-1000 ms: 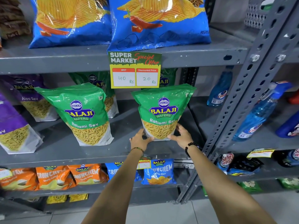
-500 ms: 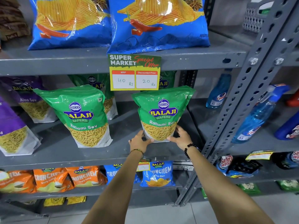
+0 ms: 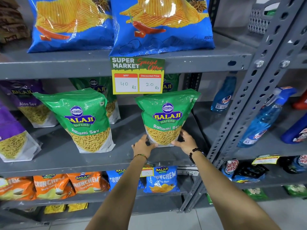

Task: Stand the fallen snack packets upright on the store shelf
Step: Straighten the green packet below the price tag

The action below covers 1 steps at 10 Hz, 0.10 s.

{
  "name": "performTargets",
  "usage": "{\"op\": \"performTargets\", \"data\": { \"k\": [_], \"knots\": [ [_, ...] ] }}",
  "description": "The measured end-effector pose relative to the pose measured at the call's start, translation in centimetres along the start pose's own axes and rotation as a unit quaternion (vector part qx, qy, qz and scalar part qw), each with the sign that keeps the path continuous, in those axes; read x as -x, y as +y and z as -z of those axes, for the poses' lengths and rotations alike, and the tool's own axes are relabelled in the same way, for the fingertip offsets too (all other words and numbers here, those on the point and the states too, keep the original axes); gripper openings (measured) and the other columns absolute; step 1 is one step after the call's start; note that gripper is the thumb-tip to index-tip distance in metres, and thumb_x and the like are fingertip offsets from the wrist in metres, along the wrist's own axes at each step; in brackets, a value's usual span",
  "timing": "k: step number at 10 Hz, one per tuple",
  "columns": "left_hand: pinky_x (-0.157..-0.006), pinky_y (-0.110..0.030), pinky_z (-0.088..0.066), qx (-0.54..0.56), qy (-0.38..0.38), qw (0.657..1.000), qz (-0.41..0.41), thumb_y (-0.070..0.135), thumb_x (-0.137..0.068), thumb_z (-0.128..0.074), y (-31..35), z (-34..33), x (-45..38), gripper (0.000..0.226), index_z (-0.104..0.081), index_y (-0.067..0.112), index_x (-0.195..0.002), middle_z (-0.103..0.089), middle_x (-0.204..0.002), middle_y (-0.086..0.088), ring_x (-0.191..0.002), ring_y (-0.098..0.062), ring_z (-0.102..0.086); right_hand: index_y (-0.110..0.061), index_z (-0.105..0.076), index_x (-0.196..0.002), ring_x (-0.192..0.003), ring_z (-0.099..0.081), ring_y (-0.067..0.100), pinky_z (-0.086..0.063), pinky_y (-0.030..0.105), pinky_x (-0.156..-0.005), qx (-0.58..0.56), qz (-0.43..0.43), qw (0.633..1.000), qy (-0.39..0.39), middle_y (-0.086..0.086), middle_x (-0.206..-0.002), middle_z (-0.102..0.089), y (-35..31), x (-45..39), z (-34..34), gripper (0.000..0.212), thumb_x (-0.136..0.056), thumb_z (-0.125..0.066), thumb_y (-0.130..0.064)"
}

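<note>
A green Ratlami Sev packet [image 3: 167,117] stands upright on the grey middle shelf [image 3: 69,156], right of centre. My left hand [image 3: 143,145] grips its lower left corner and my right hand [image 3: 185,141] holds its lower right corner. A second green Ratlami Sev packet [image 3: 83,120] stands upright to the left, leaning slightly. More green packets [image 3: 99,83] stand behind, partly hidden by the price card.
Purple Aloo Sev packets [image 3: 25,103] stand at the left. Blue chip bags [image 3: 159,25] fill the upper shelf, with a price card [image 3: 137,75] hanging from its edge. Orange and blue Crunchem packets [image 3: 83,183] sit below. A perforated grey upright [image 3: 245,100] and blue spray bottles [image 3: 265,120] are at the right.
Both hands stay at the base of the right green packet with only small shifts. The packet sits a little straighter on the shelf; the view has drifted slightly.
</note>
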<state>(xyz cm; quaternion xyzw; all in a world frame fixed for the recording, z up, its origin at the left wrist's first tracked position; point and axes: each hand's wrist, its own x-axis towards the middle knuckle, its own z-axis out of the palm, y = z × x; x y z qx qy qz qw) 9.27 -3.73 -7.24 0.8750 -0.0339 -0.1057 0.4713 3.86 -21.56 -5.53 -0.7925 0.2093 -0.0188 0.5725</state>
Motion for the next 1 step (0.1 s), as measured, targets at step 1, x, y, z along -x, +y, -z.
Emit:
{"op": "performTargets", "data": {
  "k": [1],
  "knots": [
    [-0.109, -0.056, -0.033, -0.012, 0.005, 1.000, -0.011, 0.031, -0.076, -0.071, -0.19, -0.13, 0.00, 0.048, -0.053, 0.015, -0.117, -0.065, -0.123, -0.009, -0.113, -0.031, -0.058, -0.015, -0.031, -0.142, -0.137, -0.035, 0.026, -0.029, 0.041, -0.112, 0.000, -0.005, 1.000, -0.006, 0.008, -0.147, -0.040, 0.30, -0.02, -0.22, 0.080, -0.074, -0.073, -0.010]
  ]
}}
